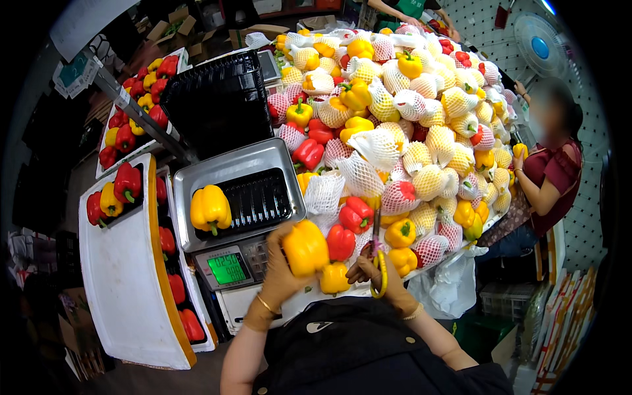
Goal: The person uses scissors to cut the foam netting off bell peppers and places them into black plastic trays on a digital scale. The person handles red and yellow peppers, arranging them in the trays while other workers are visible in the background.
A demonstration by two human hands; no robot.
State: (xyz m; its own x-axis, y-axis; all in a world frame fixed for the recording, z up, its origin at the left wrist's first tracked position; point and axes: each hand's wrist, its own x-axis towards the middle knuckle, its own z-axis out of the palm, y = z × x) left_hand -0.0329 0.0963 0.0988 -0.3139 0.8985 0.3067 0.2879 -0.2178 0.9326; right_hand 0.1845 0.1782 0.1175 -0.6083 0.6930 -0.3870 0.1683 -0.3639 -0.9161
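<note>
My gloved left hand [277,276] grips a yellow bell pepper [306,248] in front of the scale. In my right hand [380,276], also gloved, is a pair of scissors [381,269] with yellow handles, the blades pointing away from me over the peppers. A smaller yellow pepper [335,278] lies on the table between my hands. To the left, a digital scale [227,268] with a lit green display carries a steel pan [185,197]. On the pan sits a black plastic tray [261,197] with one yellow pepper [211,208] at its left end.
A large heap of peppers in foam net sleeves [439,143] covers the table. Stacked black trays [217,94] stand behind the scale. White foam boxes [123,286] hold packed peppers at left. A person [553,173] stands at right; another person's hands [412,20] are at the far side.
</note>
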